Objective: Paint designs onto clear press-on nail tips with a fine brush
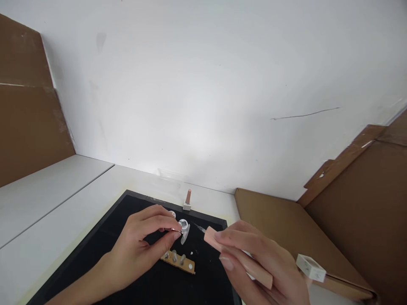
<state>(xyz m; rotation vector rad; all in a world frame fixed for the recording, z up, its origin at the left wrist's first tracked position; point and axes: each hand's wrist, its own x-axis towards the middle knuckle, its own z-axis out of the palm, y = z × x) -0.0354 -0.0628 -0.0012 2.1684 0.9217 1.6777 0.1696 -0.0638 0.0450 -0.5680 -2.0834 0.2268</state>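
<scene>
My left hand [144, 241] is closed in a pinch over the black mat [127, 237], gripping a small thin shiny item between thumb and index finger. Just past its fingertips is a small clear oval piece [185, 234], near a round white-rimmed piece [183, 224]. My right hand [263, 262] is wrapped round a pink-handled tool [256, 271] whose thin pointed tip faces left, apart from the clear piece. Below the left fingertips lies a tan strip [186, 263] bearing several small translucent pieces.
A small bottle with a pink cap [188, 196] stands at the mat's back edge. To the right, a white block [310, 267] sits by a flat cardboard box [273, 220]. Cardboard panels [28, 101] flank both sides, and a white wall [190, 84] rises behind.
</scene>
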